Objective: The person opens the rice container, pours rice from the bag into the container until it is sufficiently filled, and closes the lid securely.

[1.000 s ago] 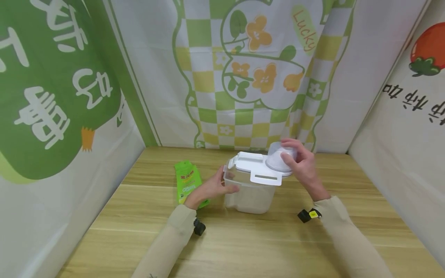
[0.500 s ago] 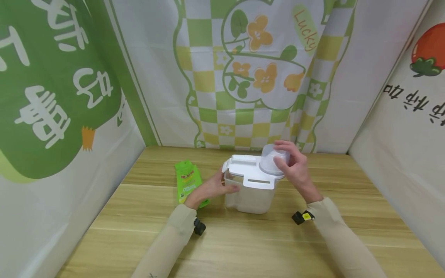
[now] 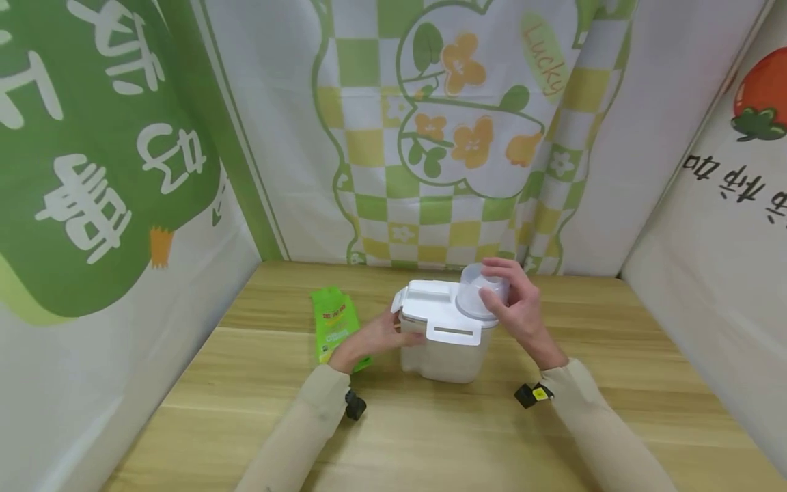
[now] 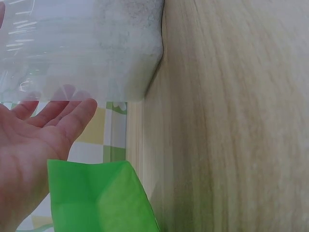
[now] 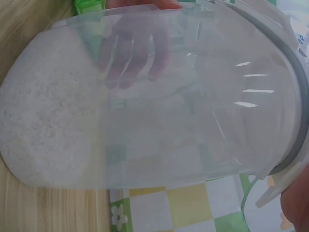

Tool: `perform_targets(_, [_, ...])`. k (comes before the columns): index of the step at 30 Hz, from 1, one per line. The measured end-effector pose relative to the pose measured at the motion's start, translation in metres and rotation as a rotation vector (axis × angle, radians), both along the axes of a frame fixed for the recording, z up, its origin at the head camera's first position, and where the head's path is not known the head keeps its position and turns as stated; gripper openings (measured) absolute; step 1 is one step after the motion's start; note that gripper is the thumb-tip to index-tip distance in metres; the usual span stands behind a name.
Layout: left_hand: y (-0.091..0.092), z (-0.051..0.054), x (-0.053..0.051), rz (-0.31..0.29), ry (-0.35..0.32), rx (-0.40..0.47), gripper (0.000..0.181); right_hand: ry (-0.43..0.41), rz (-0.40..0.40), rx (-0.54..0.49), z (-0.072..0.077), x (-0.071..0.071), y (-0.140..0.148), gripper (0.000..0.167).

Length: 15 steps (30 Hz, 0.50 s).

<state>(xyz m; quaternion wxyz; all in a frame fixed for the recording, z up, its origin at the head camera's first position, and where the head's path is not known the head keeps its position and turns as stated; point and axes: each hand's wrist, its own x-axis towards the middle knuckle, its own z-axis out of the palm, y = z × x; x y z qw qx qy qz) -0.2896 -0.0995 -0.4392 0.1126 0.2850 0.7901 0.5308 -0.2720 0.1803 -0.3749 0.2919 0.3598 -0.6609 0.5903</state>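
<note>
A clear plastic storage container [image 3: 451, 359] stands upright on the table, with pale grains [image 5: 53, 106] in its bottom. Its white lid [image 3: 430, 294] lies over the top, side flaps sticking out. My right hand [image 3: 519, 307] grips the clear cup-shaped cap [image 3: 473, 294] at the lid's right end, thumb in front and fingers behind. My left hand [image 3: 375, 338] holds the container's left end between thumb and fingers; through the clear wall, the right wrist view shows its fingers [image 5: 130, 58] along the far side. Whether the lid is fully seated cannot be told.
A green printed bag [image 3: 335, 321] lies on the wooden table [image 3: 443, 437], left of the container and partly behind my left wrist. Fabric with a checked print [image 3: 424, 212] hangs along the table's back edge, and printed cloths flank both sides.
My right hand has brought the lid left and down onto the container's top, so the gap at the rim has narrowed. My left hand keeps its hold on the container. The view has shifted slightly.
</note>
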Motion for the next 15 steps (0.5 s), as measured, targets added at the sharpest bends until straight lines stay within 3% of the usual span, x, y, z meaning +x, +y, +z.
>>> perform_targets(15, [0.0042, -0.0007, -0.0017, 0.000, 0.007, 0.018, 0.082, 0.043, -0.007, -0.003, -0.0047, -0.0010, -0.0032, 0.034])
